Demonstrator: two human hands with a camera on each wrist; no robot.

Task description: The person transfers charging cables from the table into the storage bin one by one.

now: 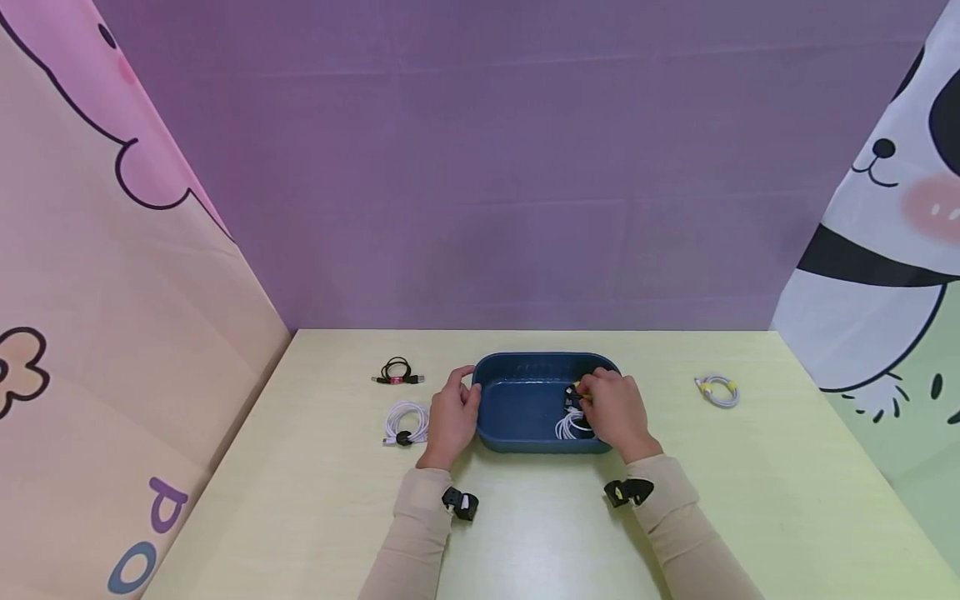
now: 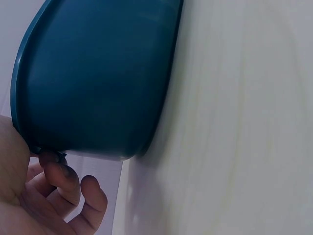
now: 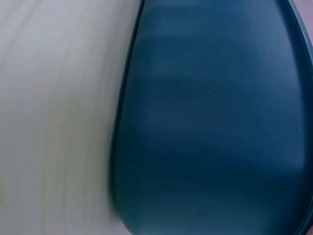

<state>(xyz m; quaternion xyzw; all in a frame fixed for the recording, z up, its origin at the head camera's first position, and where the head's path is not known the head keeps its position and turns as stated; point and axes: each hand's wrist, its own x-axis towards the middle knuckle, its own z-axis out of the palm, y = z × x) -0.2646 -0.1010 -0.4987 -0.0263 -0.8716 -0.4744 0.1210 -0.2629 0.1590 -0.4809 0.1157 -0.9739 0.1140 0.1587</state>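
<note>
A blue plastic bin stands on the table in the head view. My left hand grips the bin's left end at the rim, and the left wrist view shows its curled fingers against the bin's outer wall. My right hand reaches over the right rim and pinches a dark cable with a bit of yellow on it, partly covered by the fingers. Below it in the bin lies a coiled white cable. Only the bin's outer wall and the table show in the right wrist view.
To the left of the bin lie a small black cable with a red tie and a white coiled cable with a black tie. Off to the right is a pale coiled cable with a yellow tie. A purple backdrop stands behind the table.
</note>
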